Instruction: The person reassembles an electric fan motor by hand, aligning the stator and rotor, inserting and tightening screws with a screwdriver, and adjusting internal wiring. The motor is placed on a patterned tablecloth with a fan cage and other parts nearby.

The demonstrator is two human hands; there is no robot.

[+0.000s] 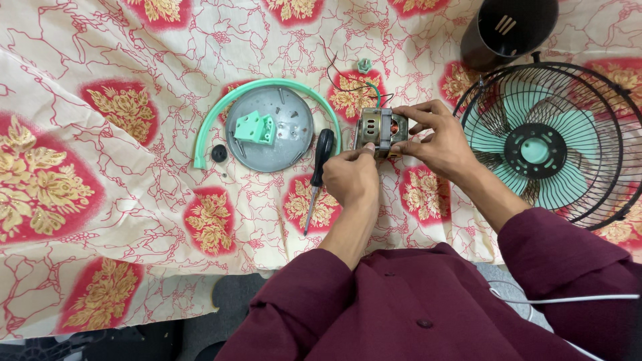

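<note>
A small electric fan motor with a metal body and copper windings rests on the patterned cloth. My right hand grips it from the right side, fingers over its top. My left hand pinches its lower front edge with fingertips closed. Thin dark wires run from the motor toward the top. A screwdriver with a black handle lies just left of my left hand.
A round grey plate carries a green plastic bracket, with a green curved ring around it. A fan guard with green blades lies right. A black housing stands top right. A green knob and black cap lie loose.
</note>
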